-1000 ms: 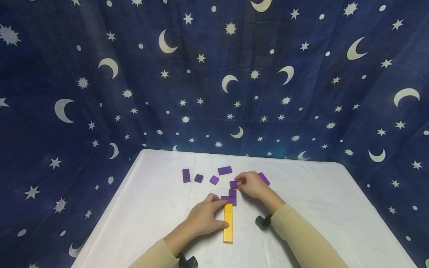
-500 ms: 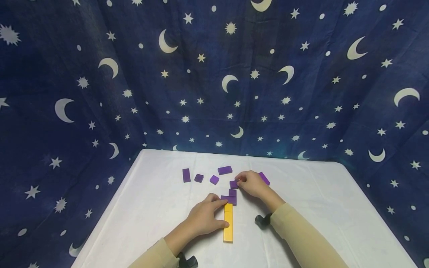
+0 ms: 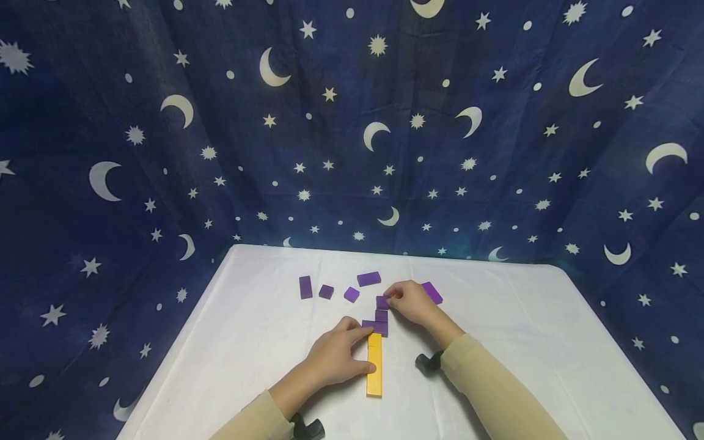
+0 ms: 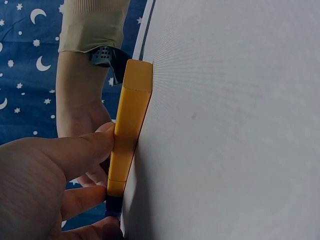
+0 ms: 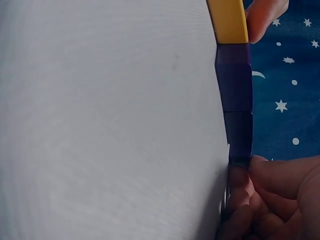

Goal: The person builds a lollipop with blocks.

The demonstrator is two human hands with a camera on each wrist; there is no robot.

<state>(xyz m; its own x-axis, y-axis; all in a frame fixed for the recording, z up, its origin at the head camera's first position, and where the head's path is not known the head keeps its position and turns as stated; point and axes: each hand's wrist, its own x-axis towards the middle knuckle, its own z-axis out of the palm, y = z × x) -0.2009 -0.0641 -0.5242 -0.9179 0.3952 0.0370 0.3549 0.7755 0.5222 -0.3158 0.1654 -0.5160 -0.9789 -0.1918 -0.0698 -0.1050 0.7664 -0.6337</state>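
Note:
A yellow bar (image 3: 374,379) and a small yellow block (image 3: 374,340) lie end to end on the table. At their far end a purple block (image 3: 381,330) lies crosswise, with a small purple cube (image 3: 381,316) against its right half. My left hand (image 3: 335,355) rests along this row, thumb on the yellow bar and index fingertip on the crosswise block. My right hand (image 3: 411,302) pinches another purple cube (image 3: 381,302) just beyond the small one. In the right wrist view, the fingertips (image 5: 259,167) mostly hide that cube.
On the white table (image 3: 495,342), loose purple pieces lie beyond the hands: an oblong block (image 3: 305,287), a cube (image 3: 326,292), a second cube (image 3: 351,294) and another oblong block (image 3: 369,278). One more purple block (image 3: 432,292) sits behind my right hand. A starry cloth (image 3: 341,134) hangs behind.
My right fingers have closed further over the purple cube, covering more of its right side. The cube has barely shifted, and my left hand stays in place.

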